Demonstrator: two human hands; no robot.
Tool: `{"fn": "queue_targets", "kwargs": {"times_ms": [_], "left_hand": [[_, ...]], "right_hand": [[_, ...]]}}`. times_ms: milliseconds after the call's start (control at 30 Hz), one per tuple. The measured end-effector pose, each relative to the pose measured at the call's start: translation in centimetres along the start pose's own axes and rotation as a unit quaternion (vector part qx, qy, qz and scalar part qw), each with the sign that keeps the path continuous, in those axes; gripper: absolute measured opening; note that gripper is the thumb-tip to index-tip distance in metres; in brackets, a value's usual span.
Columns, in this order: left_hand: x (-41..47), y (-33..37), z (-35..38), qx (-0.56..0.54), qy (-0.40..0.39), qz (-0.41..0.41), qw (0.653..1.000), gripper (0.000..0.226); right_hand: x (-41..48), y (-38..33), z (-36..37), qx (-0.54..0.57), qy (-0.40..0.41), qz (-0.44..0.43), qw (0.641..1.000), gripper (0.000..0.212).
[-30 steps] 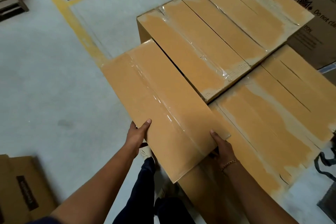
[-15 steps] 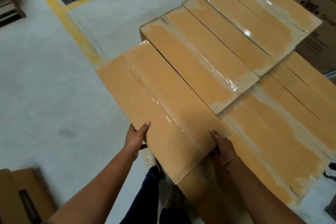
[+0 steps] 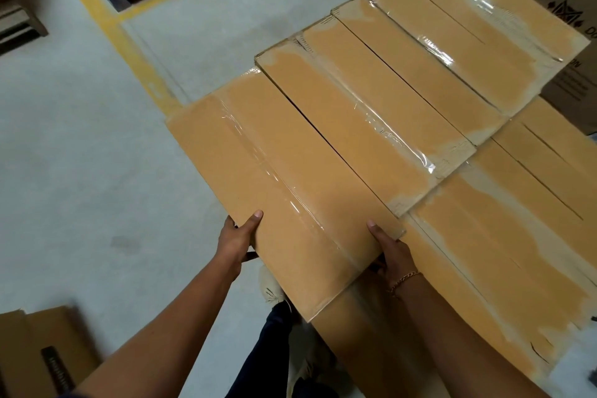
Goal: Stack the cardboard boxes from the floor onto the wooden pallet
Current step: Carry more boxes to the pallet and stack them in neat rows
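The long, flat cardboard box (image 3: 281,184) looks stiff and moderately heavy, and the tape along its top looks slick, so the near corners seem the surest hold. It sits level just beside the stack (image 3: 371,100), on its 9 o'clock side. The left hand (image 3: 235,242) and the right hand (image 3: 392,255) each pinch a near corner, thumbs on top and the other fingers curled underneath, mostly hidden.
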State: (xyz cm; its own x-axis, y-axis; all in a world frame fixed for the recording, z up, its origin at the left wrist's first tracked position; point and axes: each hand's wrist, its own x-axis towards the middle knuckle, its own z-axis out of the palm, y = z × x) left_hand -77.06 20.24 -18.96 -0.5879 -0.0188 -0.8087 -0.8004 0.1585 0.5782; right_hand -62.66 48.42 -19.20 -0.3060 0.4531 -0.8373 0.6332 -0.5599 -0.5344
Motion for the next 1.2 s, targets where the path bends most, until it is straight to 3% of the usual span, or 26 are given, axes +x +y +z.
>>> {"fn": "queue_targets", "kwargs": {"times_ms": [133, 233, 367, 467, 533, 733, 867, 1033, 1200], "left_hand": [[-0.1, -0.1, -0.1, 0.003, 0.0, 0.001, 1.0, 0.066], [0.4, 0.3, -0.5, 0.003, 0.009, 0.003, 1.0, 0.077], [1.3, 1.1, -1.0, 0.017, 0.023, -0.006, 1.0, 0.125], [1.8, 1.5, -0.8, 0.023, 0.035, 0.0, 0.999, 0.116], [2.0, 1.7, -0.3, 0.02, 0.04, 0.004, 0.999, 0.1], [2.5, 1.9, -0.1, 0.018, 0.047, 0.006, 0.999, 0.091], [2.6, 2.1, -0.2, 0.018, 0.041, 0.015, 0.999, 0.086], [3.3, 3.1, -0.7, 0.015, 0.051, 0.02, 0.998, 0.086], [4.2, 4.3, -1.0, 0.019, 0.063, 0.021, 0.998, 0.09]], "right_hand": [[0.1, 0.0, -0.2, -0.002, 0.0, 0.007, 1.0, 0.087], [0.5, -0.4, -0.6, 0.002, 0.005, -0.011, 1.0, 0.126], [1.9, -0.5, -1.7, -0.014, 0.011, -0.024, 1.0, 0.149], [1.9, -0.5, -2.0, -0.058, 0.024, -0.049, 0.997, 0.155], [1.7, -0.5, -1.7, -0.065, 0.017, -0.058, 0.996, 0.153], [2.3, -0.1, -0.4, -0.013, 0.009, -0.054, 0.998, 0.152], [1.5, -0.7, 0.2, 0.008, 0.017, -0.058, 0.998, 0.113], [1.8, -1.0, 1.7, 0.015, 0.014, -0.079, 0.997, 0.085], [2.4, -1.6, 3.4, 0.024, 0.029, -0.109, 0.993, 0.092]]}}
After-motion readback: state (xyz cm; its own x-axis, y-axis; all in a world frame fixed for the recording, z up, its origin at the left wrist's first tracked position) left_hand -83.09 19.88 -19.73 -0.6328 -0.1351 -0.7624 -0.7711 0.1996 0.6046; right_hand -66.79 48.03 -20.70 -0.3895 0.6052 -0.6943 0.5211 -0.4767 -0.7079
